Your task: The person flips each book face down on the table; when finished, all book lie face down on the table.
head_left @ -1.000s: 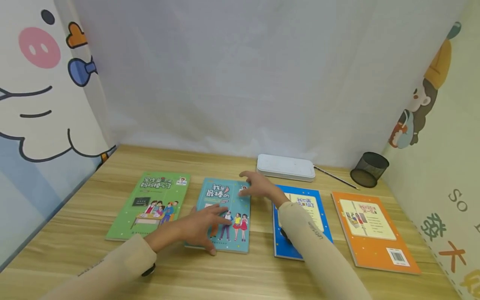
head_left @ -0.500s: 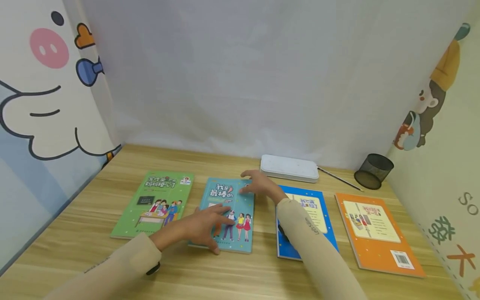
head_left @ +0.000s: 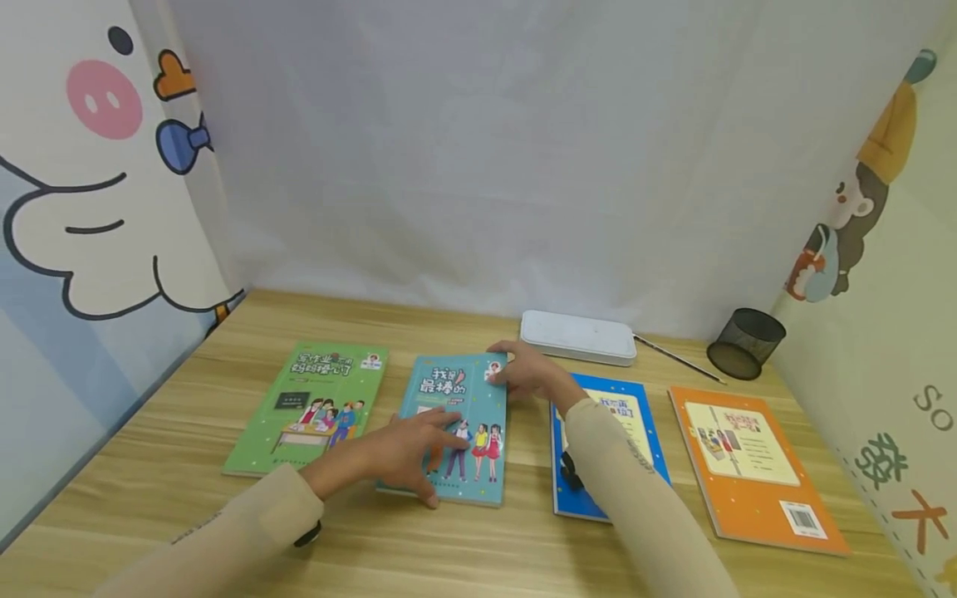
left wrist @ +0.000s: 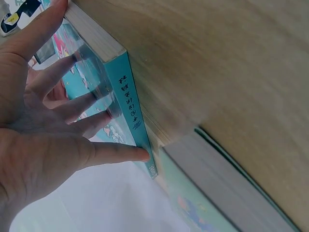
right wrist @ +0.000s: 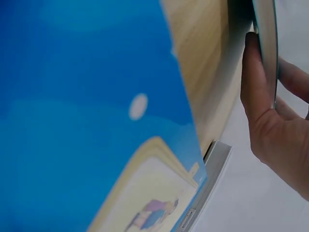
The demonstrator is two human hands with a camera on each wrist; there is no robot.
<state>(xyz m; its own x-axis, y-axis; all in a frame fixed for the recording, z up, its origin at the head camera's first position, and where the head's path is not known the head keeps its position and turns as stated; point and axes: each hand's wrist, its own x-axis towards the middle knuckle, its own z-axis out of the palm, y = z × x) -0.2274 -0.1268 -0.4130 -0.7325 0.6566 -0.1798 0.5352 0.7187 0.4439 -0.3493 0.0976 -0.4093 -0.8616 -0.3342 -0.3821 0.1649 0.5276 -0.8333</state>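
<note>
A teal book (head_left: 449,423) with cartoon children on its cover lies on the table in the middle of the head view. My left hand (head_left: 407,457) rests on its lower left part with fingers spread, the fingertips on the cover in the left wrist view, where the spine (left wrist: 128,96) also shows. At the book's upper right corner, my right hand (head_left: 527,370) pinches the edge. The right wrist view has the thumb on one side of the book and the fingers on the other. Beneath my right forearm lies a blue book (head_left: 620,407), partly covered by the sleeve.
A green book (head_left: 310,407) lies left of the teal one, and an orange book (head_left: 755,465) lies at the far right. Along the back are a white pencil case (head_left: 577,334), a pencil (head_left: 679,359) and a black mesh pen holder (head_left: 746,342). A white curtain hangs behind.
My right hand has closed on the teal book's upper right edge, moving slightly right and down from above the corner. The left hand stays on the book. The head view has shifted slightly.
</note>
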